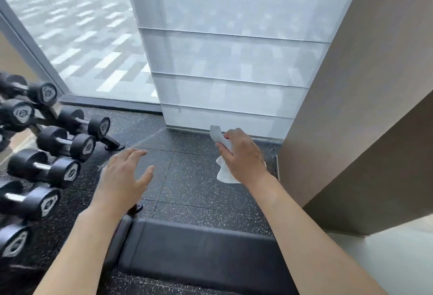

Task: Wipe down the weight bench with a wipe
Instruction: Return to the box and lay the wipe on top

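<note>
The black padded weight bench (201, 252) lies across the bottom of the head view, its end pad reaching from my left forearm to my right forearm. My right hand (242, 154) is raised above the floor beyond the bench and is shut on a crumpled white wipe (223, 171), which sticks out above and below the fist. My left hand (124, 175) hovers flat over the floor to the left of the bench, fingers spread, holding nothing. Neither hand touches the bench.
A rack of several black dumbbells (56, 144) stands close on the left. A brown wall (365, 107) rises on the right. Ahead are a floor-length window and a white blind (234, 60). Speckled black rubber floor (192, 177) lies between them.
</note>
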A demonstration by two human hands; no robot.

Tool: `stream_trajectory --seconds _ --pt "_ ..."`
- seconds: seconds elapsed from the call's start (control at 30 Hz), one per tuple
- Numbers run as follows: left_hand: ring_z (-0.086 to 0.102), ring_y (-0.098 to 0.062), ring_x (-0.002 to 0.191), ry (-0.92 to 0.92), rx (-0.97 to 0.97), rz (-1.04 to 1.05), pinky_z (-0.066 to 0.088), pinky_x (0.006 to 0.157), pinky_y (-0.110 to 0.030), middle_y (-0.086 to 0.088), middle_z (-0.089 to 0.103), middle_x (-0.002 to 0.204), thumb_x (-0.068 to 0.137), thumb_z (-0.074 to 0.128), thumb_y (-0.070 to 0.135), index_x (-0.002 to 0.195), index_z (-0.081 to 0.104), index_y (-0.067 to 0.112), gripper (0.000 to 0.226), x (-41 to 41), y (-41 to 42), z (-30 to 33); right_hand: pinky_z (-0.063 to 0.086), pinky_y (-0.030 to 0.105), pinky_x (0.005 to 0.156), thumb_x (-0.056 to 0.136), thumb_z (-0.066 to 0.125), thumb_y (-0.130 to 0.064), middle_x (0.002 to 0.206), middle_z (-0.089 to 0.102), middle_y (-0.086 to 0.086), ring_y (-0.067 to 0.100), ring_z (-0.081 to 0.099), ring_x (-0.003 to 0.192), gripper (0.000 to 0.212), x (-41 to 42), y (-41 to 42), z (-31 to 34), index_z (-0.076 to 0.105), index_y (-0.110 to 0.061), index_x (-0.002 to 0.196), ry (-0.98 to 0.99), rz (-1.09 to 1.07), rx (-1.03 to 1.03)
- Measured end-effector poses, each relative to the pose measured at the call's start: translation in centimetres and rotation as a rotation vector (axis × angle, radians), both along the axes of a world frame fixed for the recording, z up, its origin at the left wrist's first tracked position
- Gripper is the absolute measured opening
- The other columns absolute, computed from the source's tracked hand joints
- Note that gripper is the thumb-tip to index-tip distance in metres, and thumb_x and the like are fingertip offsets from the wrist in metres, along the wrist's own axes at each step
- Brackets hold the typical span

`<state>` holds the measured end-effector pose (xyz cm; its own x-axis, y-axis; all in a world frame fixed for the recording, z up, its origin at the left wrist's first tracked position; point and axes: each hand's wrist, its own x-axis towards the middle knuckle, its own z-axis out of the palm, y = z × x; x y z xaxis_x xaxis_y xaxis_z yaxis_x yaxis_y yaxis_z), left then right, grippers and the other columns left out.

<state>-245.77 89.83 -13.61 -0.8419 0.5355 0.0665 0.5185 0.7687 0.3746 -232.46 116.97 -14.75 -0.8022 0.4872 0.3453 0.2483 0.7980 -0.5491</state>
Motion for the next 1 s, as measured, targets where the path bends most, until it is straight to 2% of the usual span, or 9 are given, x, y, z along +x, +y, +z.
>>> stream_trajectory --seconds 0.23,0.4,0.57,0.7,0.77,0.83,0.9,1.0 --pt "0.043 -0.029 0.140 0.044 0.025 0.093 0.038 0.116 -0.051 -0.003 0.054 0.149 0.099 0.064 0.039 0.144 0.058 0.017 0.050 1.1 -6.1 2.8 0.041 0.030 0.071 0.102 0.058 -0.036 0.097 0.058 -0.002 0.015 0.054 0.083 0.020 -2.2 -5.1 2.6 0.060 -0.016 0.105 -0.002 0.130 0.045" --pt "0.044 -0.027 0.139 0.087 0.033 0.132 0.038 0.116 -0.050 -0.003 0.055 0.146 0.099 0.064 0.037 0.142 0.059 0.016 0.048 1.6 -13.2 4.5 0.035 0.030 0.069 0.101 0.057 -0.039 0.095 0.054 -0.007 0.014 0.051 0.082 0.021 -3.7 -12.3 3.9 0.059 -0.018 0.104 0.032 0.193 0.025" --pt "0.044 -0.028 0.140 0.104 0.032 0.222 0.039 0.116 -0.053 -0.003 0.055 0.148 0.099 0.064 0.039 0.143 0.059 0.017 0.049 1.6 -23.9 5.1 0.033 0.028 0.068 0.101 0.058 -0.040 0.098 0.057 -0.006 0.015 0.052 0.082 0.021 -5.9 -22.4 4.9 0.059 -0.019 0.103 0.038 0.272 0.001" --pt "0.052 -0.031 0.128 0.138 0.063 0.337 0.046 0.107 -0.056 -0.002 0.060 0.138 0.096 0.069 0.037 0.134 0.063 0.018 0.043 2.2 -35.0 5.1 0.027 0.014 0.063 0.100 0.060 -0.040 0.093 0.056 -0.008 0.003 0.047 0.071 0.019 -8.0 -32.8 5.5 0.056 -0.021 0.098 0.031 0.366 0.003" --pt "0.053 -0.030 0.126 0.141 0.049 0.389 0.046 0.106 -0.055 0.000 0.060 0.135 0.096 0.065 0.043 0.132 0.063 0.020 0.043 2.6 -40.6 4.8 0.028 0.013 0.063 0.100 0.062 -0.039 0.092 0.055 -0.009 0.000 0.046 0.071 0.019 -9.1 -38.0 5.5 0.055 -0.022 0.097 0.037 0.414 0.000" --pt "0.055 -0.029 0.127 0.138 0.046 0.446 0.046 0.108 -0.055 0.001 0.060 0.135 0.092 0.054 0.054 0.131 0.064 0.021 0.052 3.0 -46.0 4.4 0.036 0.018 0.066 0.100 0.062 -0.040 0.096 0.056 -0.009 0.007 0.051 0.076 0.019 -10.2 -42.8 5.3 0.056 -0.022 0.102 0.023 0.476 0.005" --pt "0.055 -0.030 0.126 0.150 0.083 0.517 0.047 0.107 -0.055 0.001 0.061 0.135 0.087 0.045 0.060 0.130 0.065 0.021 0.061 3.4 -51.1 4.0 0.046 0.028 0.073 0.101 0.060 -0.041 0.101 0.057 -0.009 0.012 0.056 0.082 0.021 -11.4 -47.3 5.2 0.057 -0.022 0.108 0.004 0.535 0.009" --pt "0.055 -0.031 0.128 0.154 0.113 0.596 0.045 0.110 -0.055 -0.002 0.062 0.136 0.086 0.041 0.061 0.130 0.065 0.019 0.066 4.2 -57.5 3.4 0.049 0.033 0.078 0.101 0.059 -0.045 0.105 0.058 -0.010 0.013 0.058 0.086 0.024 -12.7 -53.0 4.9 0.057 -0.023 0.111 0.009 0.590 0.015"
